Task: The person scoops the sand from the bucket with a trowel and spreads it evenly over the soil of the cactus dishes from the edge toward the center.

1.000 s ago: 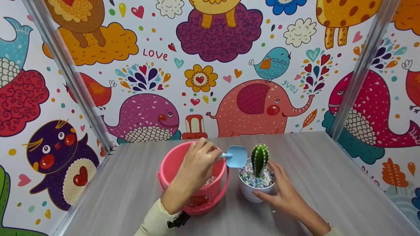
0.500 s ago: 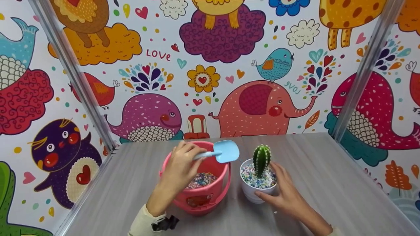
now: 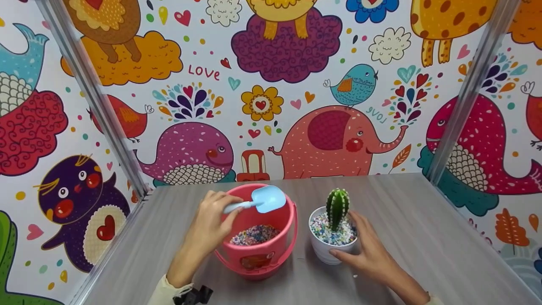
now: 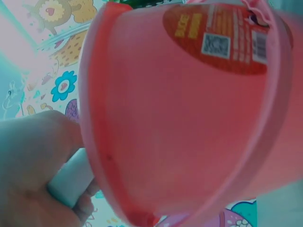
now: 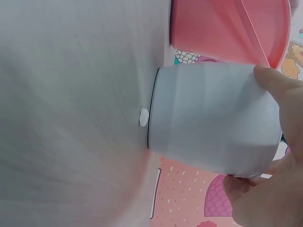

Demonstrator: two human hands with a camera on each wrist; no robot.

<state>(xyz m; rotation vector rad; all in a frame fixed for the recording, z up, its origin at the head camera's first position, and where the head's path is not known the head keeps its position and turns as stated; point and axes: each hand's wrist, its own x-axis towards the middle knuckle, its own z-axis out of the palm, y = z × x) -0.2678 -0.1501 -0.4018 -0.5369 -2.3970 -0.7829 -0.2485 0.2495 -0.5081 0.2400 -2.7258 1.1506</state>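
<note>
My left hand (image 3: 209,222) grips the handle of a light blue toy shovel (image 3: 269,199), its blade over the opening of a pink bucket (image 3: 228,255). Small multicoloured pebbles (image 3: 256,235) lie in the bottom of the bucket. In the left wrist view the bucket's side (image 4: 175,123) hides the blade, and only the handle (image 4: 73,177) shows in my fingers. With thumb and fingers around its side, my right hand (image 3: 372,254) holds a white flowerpot (image 3: 327,255). A green cactus (image 3: 337,209) stands upright in it, surrounded by similar pebbles (image 3: 332,237).
The bucket's pink handle (image 3: 293,237) hangs down on its outside. On the grey tabletop (image 3: 398,212), a small white pebble (image 5: 144,117) lies beside the pot's base. Cartoon-printed walls (image 3: 190,148) enclose the back and sides.
The left hand has drawn back leftward with the shovel, from beside the pot to over the bucket. More of the pebbles in the bucket now show. The right hand stays on the pot.
</note>
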